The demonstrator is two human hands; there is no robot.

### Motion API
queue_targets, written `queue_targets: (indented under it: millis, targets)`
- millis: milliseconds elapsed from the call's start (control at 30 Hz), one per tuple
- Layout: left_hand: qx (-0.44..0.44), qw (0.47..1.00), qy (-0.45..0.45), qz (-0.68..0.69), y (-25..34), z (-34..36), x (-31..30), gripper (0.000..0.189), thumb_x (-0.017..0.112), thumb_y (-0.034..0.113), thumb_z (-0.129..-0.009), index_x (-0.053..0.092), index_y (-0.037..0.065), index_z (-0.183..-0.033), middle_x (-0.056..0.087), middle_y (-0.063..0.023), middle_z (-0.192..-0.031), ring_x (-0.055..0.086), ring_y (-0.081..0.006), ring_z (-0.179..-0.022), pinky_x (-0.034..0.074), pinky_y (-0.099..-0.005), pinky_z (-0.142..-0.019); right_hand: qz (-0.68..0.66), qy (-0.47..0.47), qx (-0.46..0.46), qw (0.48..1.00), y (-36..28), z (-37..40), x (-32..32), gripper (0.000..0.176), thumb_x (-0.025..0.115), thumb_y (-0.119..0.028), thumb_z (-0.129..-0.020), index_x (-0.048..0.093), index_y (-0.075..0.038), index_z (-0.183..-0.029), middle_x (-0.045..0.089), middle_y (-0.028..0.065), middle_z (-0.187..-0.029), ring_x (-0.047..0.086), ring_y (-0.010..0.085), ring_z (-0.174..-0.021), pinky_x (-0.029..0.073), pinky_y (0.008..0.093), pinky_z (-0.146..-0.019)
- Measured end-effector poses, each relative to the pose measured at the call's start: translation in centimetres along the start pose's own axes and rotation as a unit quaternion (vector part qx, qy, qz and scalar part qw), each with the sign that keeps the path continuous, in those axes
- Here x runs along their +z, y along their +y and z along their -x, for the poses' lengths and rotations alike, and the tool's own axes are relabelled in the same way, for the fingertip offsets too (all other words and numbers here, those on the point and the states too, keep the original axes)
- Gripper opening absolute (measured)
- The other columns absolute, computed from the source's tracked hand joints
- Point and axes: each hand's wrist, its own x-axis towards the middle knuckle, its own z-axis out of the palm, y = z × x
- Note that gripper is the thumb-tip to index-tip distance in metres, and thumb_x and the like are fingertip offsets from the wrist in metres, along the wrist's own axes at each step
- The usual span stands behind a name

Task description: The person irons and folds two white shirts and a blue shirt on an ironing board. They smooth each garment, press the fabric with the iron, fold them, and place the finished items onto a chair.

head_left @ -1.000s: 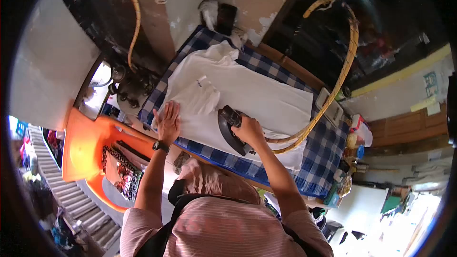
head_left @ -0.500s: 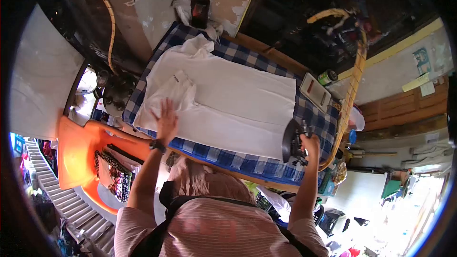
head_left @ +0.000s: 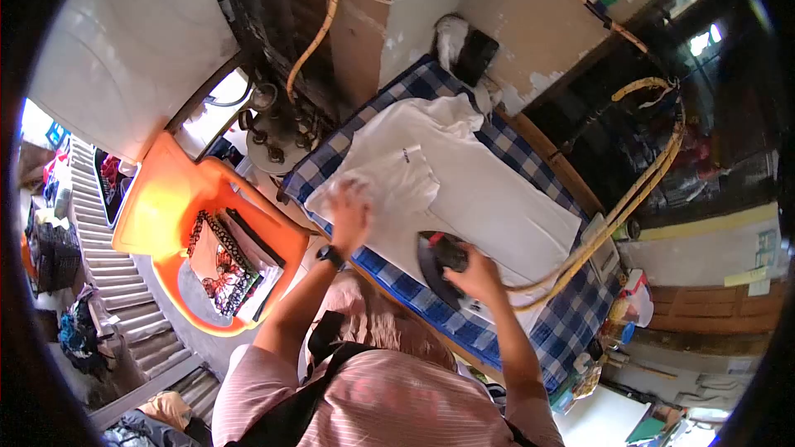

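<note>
A white shirt (head_left: 489, 190) lies spread on a blue and white checked cloth (head_left: 397, 281) over the table. My right hand (head_left: 479, 275) is wrapped round the handle of a dark iron (head_left: 439, 261), which rests on the lower part of the shirt near the table's front edge. A yellow wrapped cord (head_left: 613, 228) runs from the iron to the upper right. On the shirt's left part, beside its folded sleeve, my left hand (head_left: 349, 213) is slightly blurred, its fingers apart with nothing in them. A watch (head_left: 330, 257) is on the left wrist.
An orange chair (head_left: 166, 199) with folded clothes (head_left: 228, 269) on it stands at the left. Beyond the table's far corner is a dark object (head_left: 474, 56) by the wall. A light tray (head_left: 603, 257) lies at the table's right end, partly behind the cord.
The iron in my right hand has moved left from the shirt's right end toward its middle. The view has turned, showing more of the orange chair. My left hand stays over the shirt's left part.
</note>
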Motion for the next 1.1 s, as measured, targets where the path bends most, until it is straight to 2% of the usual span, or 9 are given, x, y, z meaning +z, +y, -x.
queue_targets:
  millis: [67,167,367,467,667,867,967,1067,1100]
  targets:
    - [-0.142,0.974,0.166,-0.066,-4.4,1.4,-0.8,0.040,0.057,0.017,-0.086,0.050,0.005,-0.122,0.044,-0.0224,-0.124,0.037,-0.0403,-0.119,0.023,-0.0543,-0.103,0.085,-0.064,-0.018,0.994,-4.8,-3.8,3.1,0.067,0.072,-0.035,-0.069,0.050,-0.002,-0.124,0.065,0.0272,-0.098,0.063,0.0413,-0.095,0.050,0.0481,-0.084]
    - [-0.213,0.966,0.148,0.005,-7.3,2.4,-4.1,0.040,0.062,0.021,-0.085,0.050,0.005,-0.119,0.042,-0.0232,-0.126,0.037,-0.0414,-0.119,0.028,-0.0511,-0.100,0.072,-0.059,-0.083,0.992,-10.8,-8.7,6.1,0.054,0.070,-0.034,-0.073,0.053,0.001,-0.110,0.066,0.0262,-0.091,0.064,0.0428,-0.090,0.050,0.0494,-0.080]
    - [-0.257,0.918,0.125,0.276,-10.1,4.0,-2.4,0.014,0.060,0.014,-0.093,0.053,0.002,-0.097,0.055,0.0001,-0.075,0.049,-0.0078,-0.064,0.044,-0.0228,-0.059,0.018,0.000,-0.098,0.995,-17.6,-15.6,9.4,0.043,0.064,-0.029,-0.073,0.061,0.001,-0.104,0.065,0.0272,-0.088,0.063,0.0432,-0.087,0.050,0.0493,-0.079]
    - [-0.309,0.771,0.197,0.520,-10.5,3.6,-1.5,0.017,0.058,0.014,-0.095,0.047,0.007,-0.084,0.049,0.0039,-0.073,0.045,-0.0043,-0.061,0.038,-0.0203,-0.053,0.008,-0.002,-0.176,0.984,-15.6,-14.5,8.7,0.044,0.065,-0.030,-0.074,0.060,0.001,-0.105,0.065,0.0280,-0.087,0.063,0.0434,-0.086,0.051,0.0491,-0.078]
    - [-0.311,0.872,0.144,0.348,-10.8,3.5,-2.5,0.016,0.062,0.016,-0.091,0.052,0.004,-0.094,0.056,-0.0010,-0.084,0.050,-0.0090,-0.069,0.043,-0.0240,-0.060,0.042,-0.023,0.012,0.999,-6.0,-5.2,3.3,0.069,0.072,-0.034,-0.070,0.050,-0.005,-0.128,0.064,0.0255,-0.105,0.062,0.0405,-0.098,0.048,0.0472,-0.088]
    - [-0.039,0.994,0.101,0.004,-7.6,0.0,-4.3,0.043,0.059,0.011,-0.084,0.050,0.006,-0.125,0.045,-0.0166,-0.134,0.035,-0.0345,-0.132,0.025,-0.0483,-0.109,-0.136,0.137,0.188,0.963,8.6,-1.9,-1.6,0.025,0.071,-0.025,-0.075,0.066,-0.002,-0.084,0.061,0.0087,-0.056,0.059,0.0183,-0.042,0.049,0.0340,-0.047]
    - [0.152,0.987,-0.026,-0.034,-5.7,-2.7,-2.9,0.048,0.058,0.019,-0.087,0.046,0.009,-0.133,0.039,-0.0165,-0.143,0.029,-0.0340,-0.137,0.020,-0.0493,-0.113,0.183,0.339,0.113,0.916,12.8,-1.8,-1.7,0.028,0.074,-0.025,-0.074,0.065,-0.004,-0.089,0.065,0.0163,-0.079,0.063,0.0276,-0.071,0.050,0.0425,-0.067]
    - [0.257,0.958,-0.131,-0.001,-4.4,-6.4,-1.9,0.053,0.056,0.028,-0.091,0.041,0.011,-0.139,0.033,-0.0168,-0.147,0.024,-0.0338,-0.140,0.016,-0.0520,-0.114,0.320,0.457,-0.020,0.830,1.9,-3.5,-2.0,0.039,0.069,-0.032,-0.077,0.062,-0.003,-0.102,0.062,0.0155,-0.088,0.055,0.0347,-0.093,0.042,0.0449,-0.086]
    - [0.262,0.956,-0.132,-0.002,-4.2,-7.1,-1.3,0.053,0.056,0.028,-0.091,0.041,0.011,-0.139,0.033,-0.0168,-0.147,0.024,-0.0338,-0.140,0.016,-0.0520,-0.114,0.244,0.406,-0.066,0.878,2.0,-5.5,0.0,0.032,0.067,-0.032,-0.081,0.063,-0.005,-0.096,0.062,0.0131,-0.088,0.053,0.0338,-0.094,0.040,0.0436,-0.087]
